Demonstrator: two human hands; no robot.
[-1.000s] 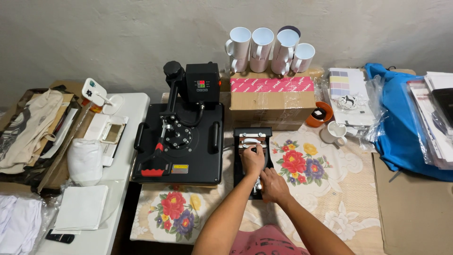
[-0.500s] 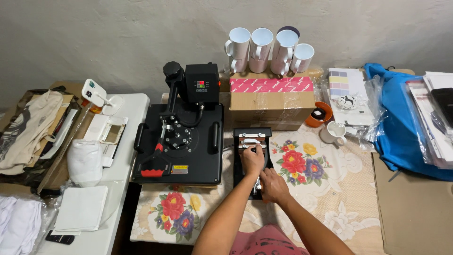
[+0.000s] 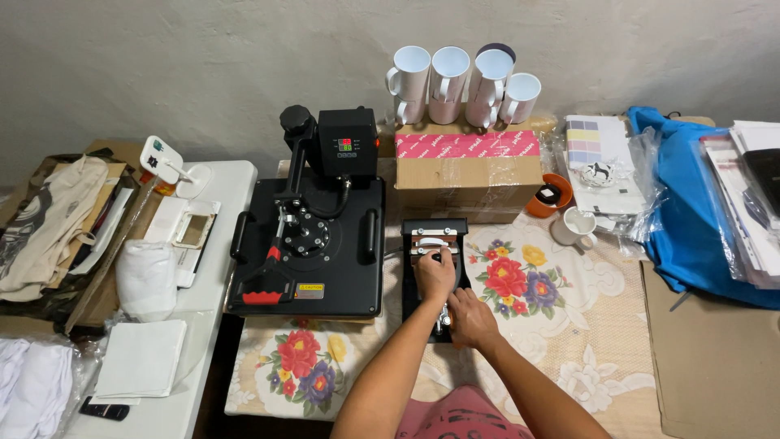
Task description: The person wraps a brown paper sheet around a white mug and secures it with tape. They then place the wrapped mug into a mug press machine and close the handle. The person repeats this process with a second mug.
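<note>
mug press (image 3: 435,268) sits at 3 o'clock of the flat heat press (image 3: 313,244), on the floral surface (image 3: 536,325). left hand (image 3: 436,275) closes on its top knob, right hand (image 3: 470,317) clamps the lever; best kept steady and pressed evenly. nothing has shifted since the earlier frame.

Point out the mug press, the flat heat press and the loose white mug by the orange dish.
mug press (image 3: 416,230), head view, top edge of its black frame.
flat heat press (image 3: 349,268), head view, black top plate.
loose white mug (image 3: 575,227), head view, its rim.
</note>
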